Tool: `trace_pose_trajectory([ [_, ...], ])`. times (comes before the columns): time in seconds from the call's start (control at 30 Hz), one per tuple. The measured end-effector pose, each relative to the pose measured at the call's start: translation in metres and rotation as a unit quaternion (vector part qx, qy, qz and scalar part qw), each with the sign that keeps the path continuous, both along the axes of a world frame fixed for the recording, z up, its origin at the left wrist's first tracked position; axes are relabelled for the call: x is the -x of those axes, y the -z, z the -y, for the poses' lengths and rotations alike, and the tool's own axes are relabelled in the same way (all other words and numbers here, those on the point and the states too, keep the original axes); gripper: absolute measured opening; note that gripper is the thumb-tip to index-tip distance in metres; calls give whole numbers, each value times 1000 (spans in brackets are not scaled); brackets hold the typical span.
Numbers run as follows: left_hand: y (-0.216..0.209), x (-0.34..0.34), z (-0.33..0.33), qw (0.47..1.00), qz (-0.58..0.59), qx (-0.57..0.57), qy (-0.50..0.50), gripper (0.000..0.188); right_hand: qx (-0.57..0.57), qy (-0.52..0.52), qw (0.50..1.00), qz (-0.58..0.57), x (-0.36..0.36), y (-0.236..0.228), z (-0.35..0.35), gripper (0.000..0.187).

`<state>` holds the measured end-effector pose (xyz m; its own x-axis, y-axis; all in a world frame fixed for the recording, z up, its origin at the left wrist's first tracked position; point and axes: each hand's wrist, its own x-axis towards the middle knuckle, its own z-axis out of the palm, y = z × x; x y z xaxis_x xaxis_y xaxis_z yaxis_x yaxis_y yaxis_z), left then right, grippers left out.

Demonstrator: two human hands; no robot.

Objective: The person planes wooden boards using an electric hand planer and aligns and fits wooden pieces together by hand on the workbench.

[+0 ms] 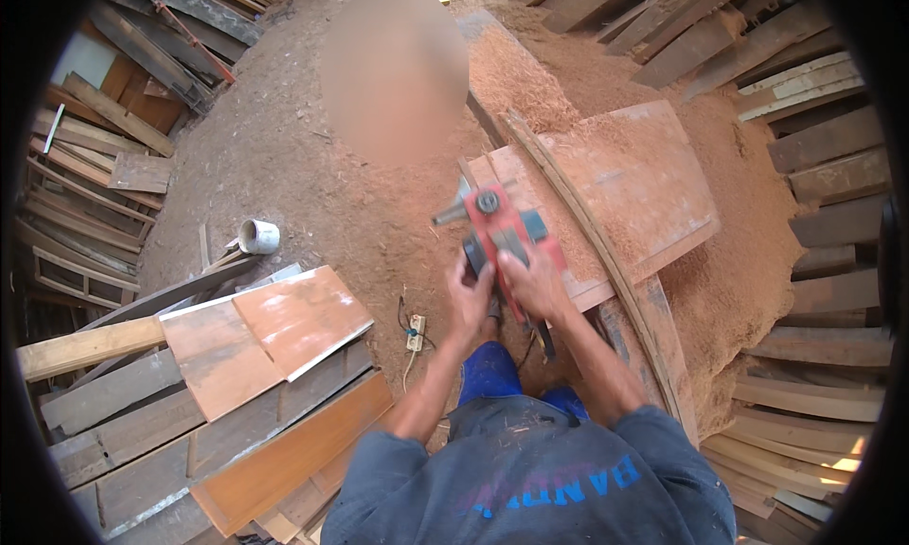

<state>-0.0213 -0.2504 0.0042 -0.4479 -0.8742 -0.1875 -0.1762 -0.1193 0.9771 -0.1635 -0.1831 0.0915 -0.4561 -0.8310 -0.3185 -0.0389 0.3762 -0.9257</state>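
A red electric hand planer [494,221] with a dark knob on its top is in front of me, above the near left edge of a wide dusty board [653,190]. My right hand [535,282] is closed around its rear handle. Against the black part on the planer's left side, my left hand [470,295] is also closed, its fingers partly hidden. A long narrow wooden strip [592,225] runs across the board just right of the planer, apart from my hands.
Wood shavings [734,289] heap around the board. A power socket block [415,333] with cords lies on the ground by my left forearm. At left are stacked planks [294,436], two reddish panels [303,320] and a white cup [258,236]. Timber [838,228] lines the right side.
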Motion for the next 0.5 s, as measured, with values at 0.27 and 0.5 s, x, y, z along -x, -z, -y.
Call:
trace_pose_trajectory([
  [0.27,-13,-1,-11,994,-45,-96,-12,43,-41,-9,999,-12,-3,-10,-12,51],
  [0.5,-1,48,121,999,-20,-30,-4,35,44,-24,994,-101,46,10,117,54],
])
